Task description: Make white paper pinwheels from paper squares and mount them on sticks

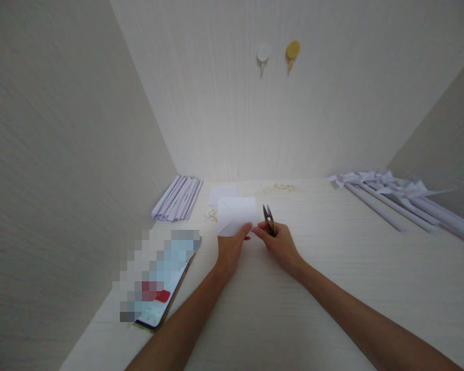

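A sheet of white paper (236,214), with crease lines across it, stands slightly raised above the table. My left hand (232,246) is closed on its lower right part, thumb on the near face. My right hand (280,245) is closed around a pair of thread snips (269,219), whose two dark blades point up and away, slightly apart. The thumb and fingertip of that hand meet at the paper's lower right corner, close to my left thumb. Whether they pinch something small there is too fine to make out.
Behind the paper lie a flat white sheet (222,194) and small pale scraps (211,214). Rolled paper sticks (178,198) are stacked at left; longer paper tubes with cut, frilled ends (394,196) lie at right. A phone (166,288) rests by my left forearm. Walls enclose the table (332,288).
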### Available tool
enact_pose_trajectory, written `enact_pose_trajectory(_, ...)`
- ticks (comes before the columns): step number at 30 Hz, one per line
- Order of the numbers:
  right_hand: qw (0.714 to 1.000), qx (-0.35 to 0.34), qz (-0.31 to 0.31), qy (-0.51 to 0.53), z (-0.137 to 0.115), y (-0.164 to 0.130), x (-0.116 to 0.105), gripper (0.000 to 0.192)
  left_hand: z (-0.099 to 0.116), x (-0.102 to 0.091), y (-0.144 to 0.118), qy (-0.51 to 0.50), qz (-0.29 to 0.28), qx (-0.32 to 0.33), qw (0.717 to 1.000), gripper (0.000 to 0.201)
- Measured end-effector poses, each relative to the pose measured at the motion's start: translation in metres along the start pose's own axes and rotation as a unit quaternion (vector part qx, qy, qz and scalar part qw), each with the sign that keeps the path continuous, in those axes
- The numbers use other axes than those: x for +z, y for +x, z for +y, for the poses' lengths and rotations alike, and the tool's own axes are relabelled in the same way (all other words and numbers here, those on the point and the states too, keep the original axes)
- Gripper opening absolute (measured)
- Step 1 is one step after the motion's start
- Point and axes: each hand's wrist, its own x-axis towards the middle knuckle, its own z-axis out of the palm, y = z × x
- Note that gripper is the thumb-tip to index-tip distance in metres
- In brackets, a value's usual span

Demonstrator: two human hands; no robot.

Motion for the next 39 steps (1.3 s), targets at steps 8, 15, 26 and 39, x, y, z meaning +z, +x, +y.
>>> enact_pose_trajectory(8, 1.0, -0.007, 0.009, -0.016, 0.0, 0.0, -0.001, 0.023, -0.002, 0.0, 0.0, -0.013, -0.016, -0.014, 1.0, 0.025)
enact_pose_trajectory(15, 0.999, -0.013, 0.018, -0.034, -0.001, -0.002, -0.002, 0.024, -0.004, 0.0, 0.0, 0.012, -0.057, -0.004, 0.998, 0.015)
enact_pose_trajectory(26, 0.997, -0.03, 0.008, -0.068, -0.004, -0.004, 0.0, 0.016, -0.006, -0.004, 0.007, 0.001, 0.017, 0.017, 1.0, 0.016)
enact_pose_trajectory(39, 0.986, -0.068, -0.078, -0.128, -0.003, -0.003, 0.002, 0.021, 0.003, -0.008, 0.013, -0.068, 0.051, 0.034, 0.996, 0.016)
